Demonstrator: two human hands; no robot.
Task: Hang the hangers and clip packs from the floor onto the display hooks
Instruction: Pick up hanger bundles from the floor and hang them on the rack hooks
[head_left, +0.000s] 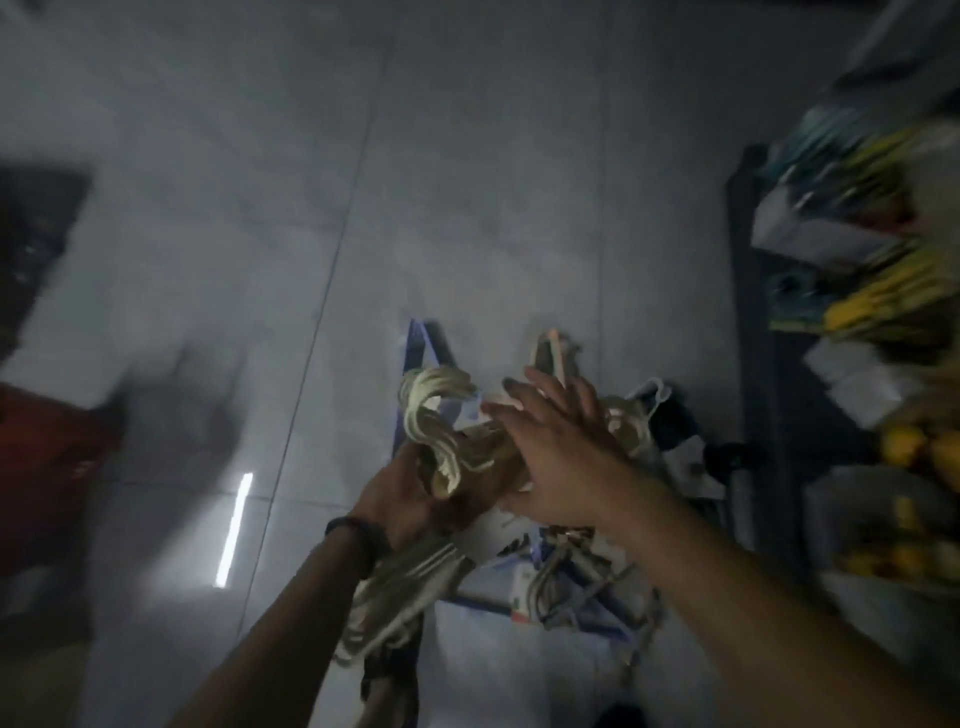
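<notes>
Far left, blurred, there's a red object (47, 467) low by the frame edge and a dark shape (36, 228) above it, and a bright strip of light (234, 530) reflected in the grey tiled floor (467, 182). Moving in, here's the left hand (400, 499), dark wristband (358, 535) on the wrist, fingers curled round the neck of a thick bundle of cream hangers (441, 457). It's held up off the tiles, the hooks (436, 395) fanning out above the fist and the hanger arms trailing below the wrist. Right beside it, the right hand (561, 447) comes in flat, fingers straight and slightly spread, laid across the upper side of that same bundle; whether the palm actually presses on it, I can't tell through the blur. Underneath both hands lies the floor pile (571, 571): more hangers tangled together, blue pieces and what look like white-carded packs, too smeared to separate. Further right, a dark shelf unit (748, 312) stands along the edge, stacked with yellow goods (883, 301) and pale boxes, all heavily blurred.
</notes>
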